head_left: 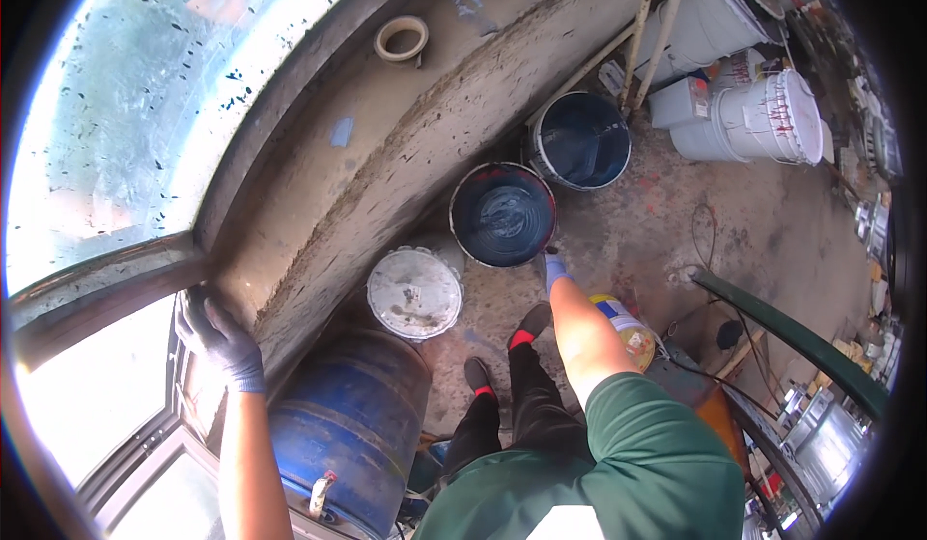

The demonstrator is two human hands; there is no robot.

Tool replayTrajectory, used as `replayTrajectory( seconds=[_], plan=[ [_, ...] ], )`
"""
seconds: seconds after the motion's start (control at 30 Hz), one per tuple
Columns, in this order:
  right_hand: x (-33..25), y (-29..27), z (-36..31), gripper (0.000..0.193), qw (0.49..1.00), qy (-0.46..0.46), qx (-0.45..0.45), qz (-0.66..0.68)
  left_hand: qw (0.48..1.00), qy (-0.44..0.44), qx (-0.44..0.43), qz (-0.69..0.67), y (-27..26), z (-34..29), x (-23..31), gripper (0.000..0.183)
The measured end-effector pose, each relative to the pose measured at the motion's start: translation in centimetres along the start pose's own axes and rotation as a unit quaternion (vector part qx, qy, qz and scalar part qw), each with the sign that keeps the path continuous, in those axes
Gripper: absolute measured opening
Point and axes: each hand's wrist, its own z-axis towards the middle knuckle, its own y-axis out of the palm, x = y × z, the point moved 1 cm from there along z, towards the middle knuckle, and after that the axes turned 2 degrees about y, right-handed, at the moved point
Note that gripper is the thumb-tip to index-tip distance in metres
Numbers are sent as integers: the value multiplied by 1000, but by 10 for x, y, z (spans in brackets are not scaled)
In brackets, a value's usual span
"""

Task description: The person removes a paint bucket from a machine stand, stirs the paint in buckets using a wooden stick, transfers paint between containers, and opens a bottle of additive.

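My left hand (218,339), in a grey glove, rests with fingers apart on the end of the concrete ledge beside the window frame. My right hand (555,268), gloved too, reaches down to the near right rim of a round bucket (502,214) coated inside with dark paint. Its fingers appear closed on that rim, partly hidden by the glove's back. A second dark-coated bucket (582,140) stands just behind, close against the first. Nearer to me is a pail with a whitish lid (415,293).
A blue drum (352,429) stands at my left by the wall. On the ledge (319,168) lies a roll of tape (401,38). White pails (748,120) lie at the far right, near leaning poles (645,33). A green bar (792,337) and a yellow-labelled bucket (628,332) are at my right.
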Motion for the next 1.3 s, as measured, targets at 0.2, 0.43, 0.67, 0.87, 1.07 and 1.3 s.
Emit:
replayTrajectory(
  seconds=[0.2,0.43,0.67,0.87,1.07,1.3],
  plan=[
    [26,-87,-92,43,996,-10,-81,19,1000,18,19,9,15,-5,0,41],
    [76,-192,-198,37,979,84,-130,135,995,48,86,-10,12,6,12,38],
    [143,-283,-254,41,945,101,-134,281,996,19,81,11,11,6,15,37],
    [274,-341,-235,32,978,7,-55,204,994,26,102,-15,23,10,19,40],
    [294,-323,-333,29,996,-85,35,-23,996,-4,87,17,24,0,3,38],
    [269,-335,-430,31,1000,-8,24,-3,994,5,109,-3,23,5,9,36]
  ],
)
